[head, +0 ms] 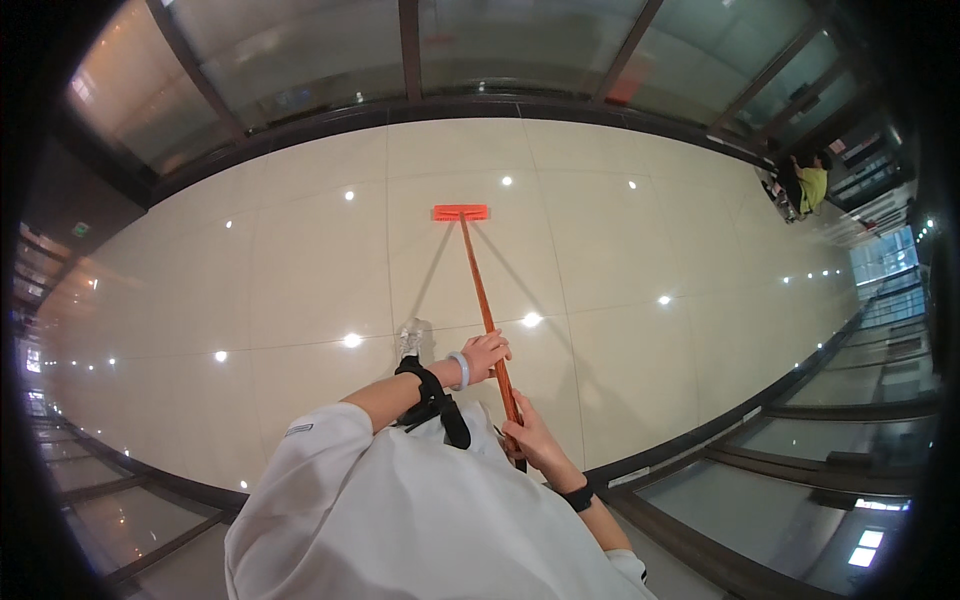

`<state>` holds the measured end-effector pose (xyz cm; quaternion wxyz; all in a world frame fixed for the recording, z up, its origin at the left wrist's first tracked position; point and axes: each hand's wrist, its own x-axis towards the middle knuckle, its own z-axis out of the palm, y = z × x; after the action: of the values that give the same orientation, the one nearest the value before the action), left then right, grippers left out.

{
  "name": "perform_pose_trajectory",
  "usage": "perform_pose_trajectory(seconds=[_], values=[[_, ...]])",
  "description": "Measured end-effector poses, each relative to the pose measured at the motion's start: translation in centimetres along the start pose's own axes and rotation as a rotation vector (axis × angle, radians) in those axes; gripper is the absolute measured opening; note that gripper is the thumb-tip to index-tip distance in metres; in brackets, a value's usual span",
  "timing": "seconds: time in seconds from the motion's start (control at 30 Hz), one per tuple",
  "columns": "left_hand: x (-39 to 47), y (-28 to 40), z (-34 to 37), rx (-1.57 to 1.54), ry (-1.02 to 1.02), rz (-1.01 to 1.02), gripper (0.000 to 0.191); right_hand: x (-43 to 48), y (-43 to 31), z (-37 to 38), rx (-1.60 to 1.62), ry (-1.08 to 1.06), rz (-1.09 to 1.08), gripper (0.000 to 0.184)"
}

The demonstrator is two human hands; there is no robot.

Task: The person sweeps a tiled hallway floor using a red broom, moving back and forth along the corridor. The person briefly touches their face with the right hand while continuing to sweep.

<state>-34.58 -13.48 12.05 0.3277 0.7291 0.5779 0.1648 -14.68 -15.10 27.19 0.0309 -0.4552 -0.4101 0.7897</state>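
A long wooden broom handle [478,281] slopes from my body out to a red broom head [460,213], which rests on the shiny beige tiled floor [315,277]. Around the middle of the handle is my left hand [486,355], its wrist wearing a pale bangle. Nearer my body, my right hand [531,435] grips the handle's upper end, with a black band on that wrist. Part of its fingers is hidden. One light-coloured shoe [411,337] shows left of the handle.
Glass panels in dark frames [409,52] line the far side above a black skirting. More framed glass [780,480] stands at the lower right. A person in a yellow-green top [812,187] is low by the wall at the far right, beside some indistinct items.
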Motion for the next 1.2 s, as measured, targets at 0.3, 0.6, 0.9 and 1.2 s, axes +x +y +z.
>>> perform_pose_trajectory(seconds=[0.3,0.6,0.9,1.2], values=[[1.9,-4.4,5.6,-0.016,0.113,-0.051,0.054,10.1,4.5,-2.9,-0.106,0.084,-0.054,0.067],[2.5,-7.9,9.0,-0.157,0.190,-0.109,0.066,19.6,7.7,-6.1,-0.174,0.166,-0.096,0.063],[0.8,-10.4,10.5,-0.136,0.176,-0.117,0.065,18.5,7.9,-6.6,-0.376,0.234,-0.140,0.060],[0.8,-14.4,5.0,-0.119,0.318,-0.228,0.056,33.6,-4.8,-11.2,-0.438,0.265,-0.022,0.063]])
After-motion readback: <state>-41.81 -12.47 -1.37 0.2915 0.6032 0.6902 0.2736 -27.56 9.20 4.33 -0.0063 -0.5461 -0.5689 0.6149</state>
